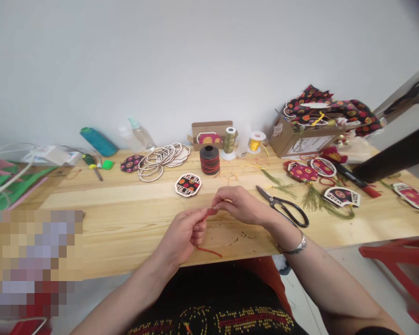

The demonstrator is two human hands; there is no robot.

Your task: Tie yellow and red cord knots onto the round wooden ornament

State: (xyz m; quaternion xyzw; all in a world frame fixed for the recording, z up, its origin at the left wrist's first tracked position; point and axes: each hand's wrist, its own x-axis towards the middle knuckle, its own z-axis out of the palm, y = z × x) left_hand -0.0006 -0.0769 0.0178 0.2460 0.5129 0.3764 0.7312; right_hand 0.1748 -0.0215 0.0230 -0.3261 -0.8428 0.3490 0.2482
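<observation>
My left hand [185, 232] and my right hand [239, 204] meet above the front edge of the wooden table [101, 218]. Both pinch a thin red cord [209, 251]; a loose end hangs down below the left hand. Fingers of both hands are closed on it. A silver bracelet [295, 246] sits on my right wrist. Just beyond the hands lies an octagonal wooden ornament with dark red patterned fabric [187, 184]. A spool of black and red thread [209, 159] stands behind it.
Black scissors [284, 207] lie right of my right hand. Wooden frames [162, 158], green and yellow thread spools [229, 141], a cardboard box with patterned fabric [307, 135], finished ornaments with green tassels [321, 186] and a red stool [405, 270] surround the work area.
</observation>
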